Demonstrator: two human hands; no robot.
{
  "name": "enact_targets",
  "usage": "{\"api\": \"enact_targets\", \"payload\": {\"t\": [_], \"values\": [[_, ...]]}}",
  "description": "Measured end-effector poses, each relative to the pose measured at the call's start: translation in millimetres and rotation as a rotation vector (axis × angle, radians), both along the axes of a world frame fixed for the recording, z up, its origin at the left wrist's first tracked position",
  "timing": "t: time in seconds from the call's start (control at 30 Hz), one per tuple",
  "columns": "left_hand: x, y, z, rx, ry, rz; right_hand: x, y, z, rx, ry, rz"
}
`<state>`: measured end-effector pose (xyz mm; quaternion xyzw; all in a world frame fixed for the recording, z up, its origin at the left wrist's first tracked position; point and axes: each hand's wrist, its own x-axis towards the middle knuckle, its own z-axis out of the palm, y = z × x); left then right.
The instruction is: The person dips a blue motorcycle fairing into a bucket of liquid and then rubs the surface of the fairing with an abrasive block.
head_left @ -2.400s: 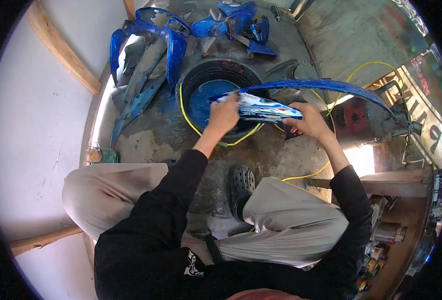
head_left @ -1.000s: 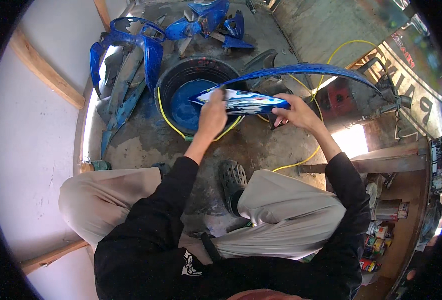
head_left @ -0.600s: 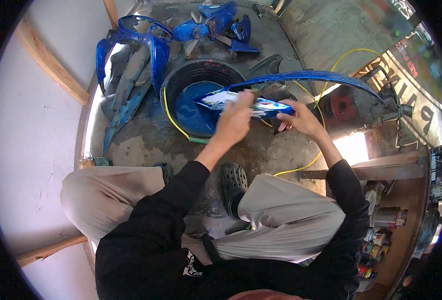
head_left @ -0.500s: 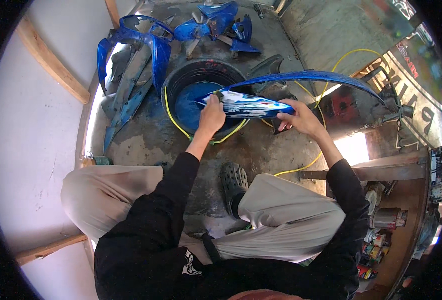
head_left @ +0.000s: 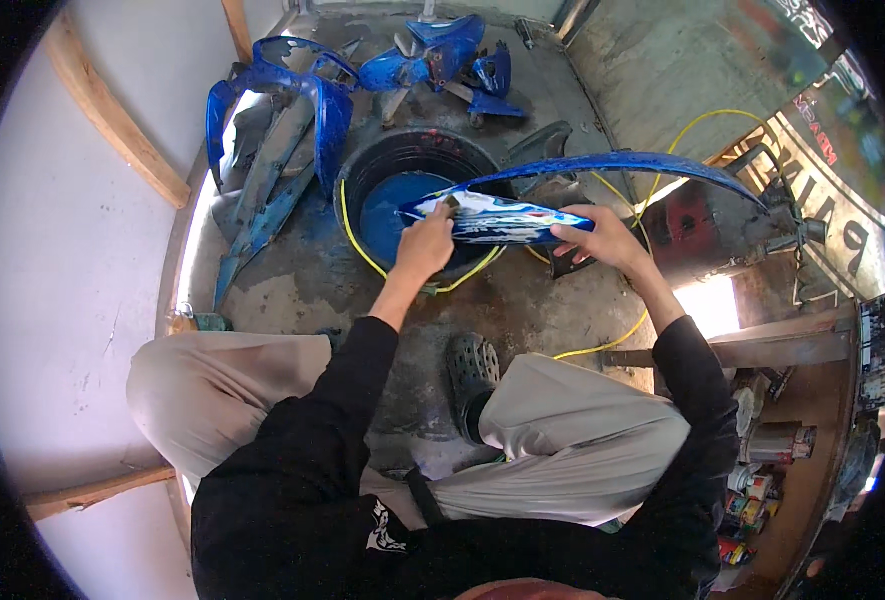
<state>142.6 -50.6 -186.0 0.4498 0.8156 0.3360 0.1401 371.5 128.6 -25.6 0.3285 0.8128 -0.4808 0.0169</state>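
Note:
A long, curved motorcycle body panel (head_left: 508, 222), blue with white and dark streaks and shiny, is held out over a black bucket. My right hand (head_left: 603, 240) grips its right end, thumb on top and fingers beneath. Near the left end, my left hand (head_left: 427, 247) is closed, pressing a small dark-olive piece (head_left: 452, 204), which looks like folded sandpaper, against the surface. A thin blue edge of the panel (head_left: 623, 160) arches far to the right. Bluish water fills the bottom of the bucket (head_left: 418, 150), which has a yellow hose or cord round its near side.
More blue body panels (head_left: 331, 115) lie on the floor at the far left, with others (head_left: 433, 62) behind the bucket. A yellow hose (head_left: 647, 190) winds across the floor at right. Cans (head_left: 778, 442) stand on a shelf at lower right. A white wall (head_left: 73, 300) borders the left.
The view has shifted slightly. My left hand and the dark piece have slid a little to the right along the panel. My right hand keeps its grip.

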Motion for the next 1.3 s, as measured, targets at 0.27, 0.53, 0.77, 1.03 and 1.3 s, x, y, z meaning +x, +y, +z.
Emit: {"api": "enact_targets", "payload": {"t": [0.27,0.53,0.77,1.03,1.3], "values": [[-72.4,-36.6,17.1,0.535,-0.208,0.23,4.3,11.0,27.4,-0.046,0.066,-0.023],[-116.1,-70.4,33.8,0.768,-0.608,0.433,32.2,12.2,72.4,0.123,0.18,0.014],[-117.3,-73.7,40.1,0.824,-0.715,0.517,35.0,19.9,76.2,0.263,0.182,0.112],[-124.9,-78.7,30.4,0.844,-0.797,0.492,47.5,18.4,98.0,0.156,0.269,0.068],[-115.3,-81.7,67.2,1.01,-0.664,0.54,45.7,19.1,62.9,0.084,0.339,-0.008]]}}
